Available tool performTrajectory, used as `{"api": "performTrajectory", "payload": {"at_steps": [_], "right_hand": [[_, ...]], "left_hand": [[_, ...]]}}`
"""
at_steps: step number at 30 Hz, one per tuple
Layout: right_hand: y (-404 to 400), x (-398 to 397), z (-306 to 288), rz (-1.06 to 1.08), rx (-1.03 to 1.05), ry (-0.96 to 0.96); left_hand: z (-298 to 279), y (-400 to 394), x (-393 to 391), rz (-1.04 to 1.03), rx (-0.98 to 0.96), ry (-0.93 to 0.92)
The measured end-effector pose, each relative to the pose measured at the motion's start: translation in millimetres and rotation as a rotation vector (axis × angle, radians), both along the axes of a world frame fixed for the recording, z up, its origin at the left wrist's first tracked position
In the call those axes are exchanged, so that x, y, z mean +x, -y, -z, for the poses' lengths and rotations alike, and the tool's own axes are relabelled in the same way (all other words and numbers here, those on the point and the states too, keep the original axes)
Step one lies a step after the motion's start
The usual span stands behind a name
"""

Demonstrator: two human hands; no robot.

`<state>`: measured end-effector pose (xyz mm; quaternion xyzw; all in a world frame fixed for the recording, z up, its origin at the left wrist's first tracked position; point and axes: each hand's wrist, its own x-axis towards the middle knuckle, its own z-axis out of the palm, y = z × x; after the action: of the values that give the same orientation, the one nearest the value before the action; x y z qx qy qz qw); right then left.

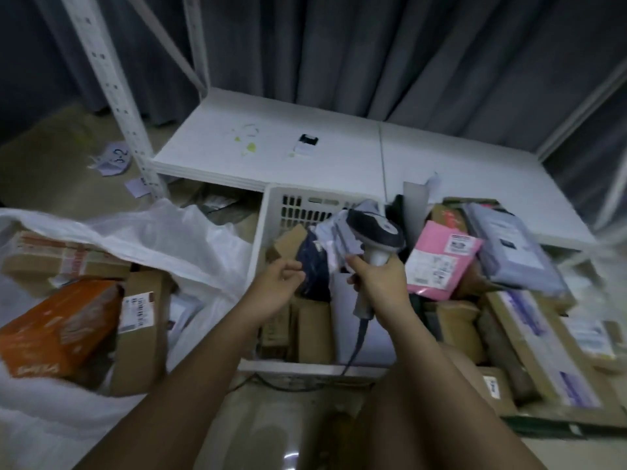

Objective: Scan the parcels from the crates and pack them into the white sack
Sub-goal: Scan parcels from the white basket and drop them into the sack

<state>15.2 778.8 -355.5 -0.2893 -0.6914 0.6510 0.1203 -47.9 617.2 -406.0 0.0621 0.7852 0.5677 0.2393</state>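
Observation:
My right hand (380,283) grips the handle of a barcode scanner (376,232), whose dark head points over the white crate (271,212). My left hand (281,283) hovers over the crate's left side with loosely curled fingers and holds nothing. Inside the crate lie brown boxes (314,330), a dark blue bag (314,262) and a crumpled pale parcel (334,239). The white sack (163,239) lies open at the left, holding an orange box (57,330) and several cardboard boxes. A pink mailer (441,262) leans in the crate to the right.
A second crate at the right holds a lilac bag (509,242) and long flat cardboard parcels (543,347). A low white shelf board (271,150) runs behind the crates, with a white upright post (118,96) at the left. The scanner's cable (356,347) trails down over the crate's front rim.

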Motion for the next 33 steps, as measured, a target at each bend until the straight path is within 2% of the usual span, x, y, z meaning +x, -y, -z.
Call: {"api": "performTrajectory", "payload": {"at_steps": [2,6,9,15,18,20,25,27,30,33], "right_hand": [[-31.9,-2.7,-2.5,-0.002,0.081,0.063],[-74.0,-16.2,13.0,0.004,0.025,0.125],[-89.0,-29.0,24.9,0.018,-0.041,0.097],[-105.4,-46.1,37.7,0.052,-0.16,0.092],[-102.6,-52.1,40.6,0.04,-0.169,0.097],[-99.4,-54.4,40.3,0.024,-0.158,0.097],[-88.4,-50.3,29.5,0.038,-0.199,0.054],[-77.1,-47.4,22.9,0.02,-0.255,0.013],[-48.1,-42.9,11.2,-0.016,-0.351,-0.041],[-9.6,-38.7,-2.6,-0.041,-0.394,-0.064]], "left_hand": [[12.7,-37.5,-1.6,0.056,-0.049,0.029],[57.2,-89.3,-9.9,0.153,-0.164,0.135],[90.5,-112.7,-13.9,0.196,-0.085,0.239],[126.4,-132.5,-26.8,0.045,0.034,0.404],[121.7,-125.3,-29.8,0.028,0.124,0.538],[105.9,-118.0,-33.5,0.041,0.146,0.521],[39.8,-79.8,-42.9,-0.106,0.185,0.181],[10.0,-58.7,-41.1,-0.119,0.15,-0.09],[-32.0,-25.8,-29.0,-0.012,0.023,-0.554],[-57.1,6.2,-12.5,0.152,-0.247,-0.931]]}}
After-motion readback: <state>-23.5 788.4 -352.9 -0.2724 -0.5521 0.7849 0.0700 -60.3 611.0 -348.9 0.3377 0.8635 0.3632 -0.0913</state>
